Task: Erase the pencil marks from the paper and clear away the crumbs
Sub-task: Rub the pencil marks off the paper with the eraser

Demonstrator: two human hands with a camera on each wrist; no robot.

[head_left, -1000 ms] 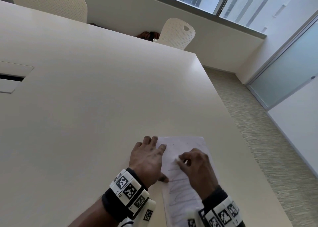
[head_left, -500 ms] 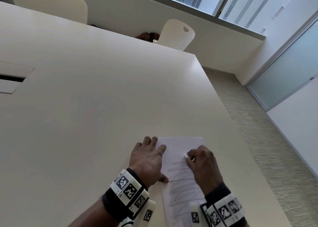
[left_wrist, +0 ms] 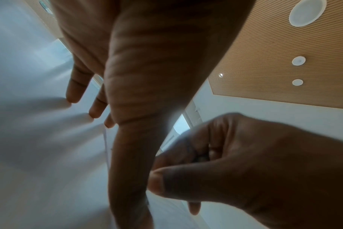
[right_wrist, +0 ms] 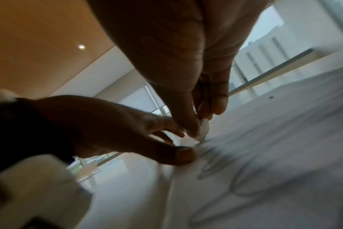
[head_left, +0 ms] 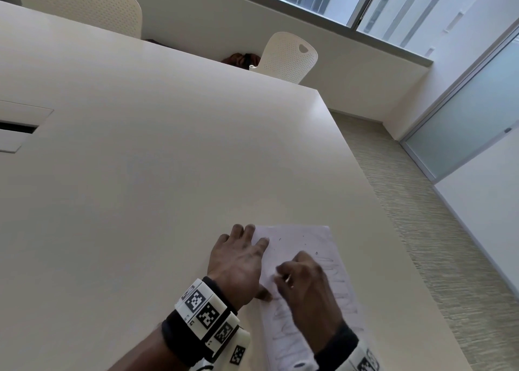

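Left hand point(head_left: 238, 266) flat, fingers spread, pinning paper's point(head_left: 303, 241) left edge to bench point(head_left: 168, 174). Right hand point(head_left: 306, 280) curled, pinching white eraser point(right_wrist: 204, 130), tip on the pencil marks point(head_left: 334, 269). Crumbs point(head_left: 316, 253) on upper paper.

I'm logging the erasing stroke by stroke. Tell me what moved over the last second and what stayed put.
The right hand, pinching the eraser, swept right across the paper and has come back left toward the left hand's thumb. The scribbles beside the right hand look fainter. The left hand stayed flat on the paper's left edge; the paper itself did not visibly shift. Dark crumbs lie near the top.
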